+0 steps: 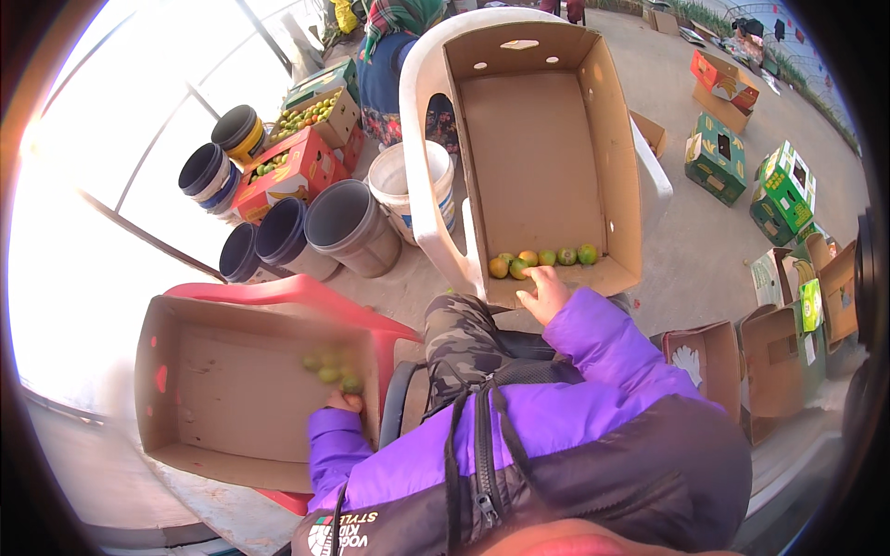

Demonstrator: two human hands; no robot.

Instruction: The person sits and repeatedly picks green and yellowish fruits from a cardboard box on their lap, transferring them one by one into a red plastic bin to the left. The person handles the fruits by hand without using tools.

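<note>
Before me, a large cardboard box [532, 153] rests on a white plastic armchair [417, 76]. A row of several green-to-orange tomatoes [547, 258] lies along its near end. My right hand [546, 295] is over that near edge, thumb and index finger apart, a fingertip by a green tomato [518, 269]. To my left, a second cardboard box [236, 389] sits on a red plastic chair [299, 290]. My left hand [343, 400] reaches into it, beside an orange tomato [354, 402] and several green tomatoes [330, 368], partly blurred. Whether it grips one is unclear.
Several plastic buckets [351, 226] stand at the front left, with tomato-filled cartons [295, 174] behind. Another person [389, 83] sits beyond the white chair. Green cartons [716, 158] stand on the floor at right; a carton holding a white glove [687, 361] is near my right side.
</note>
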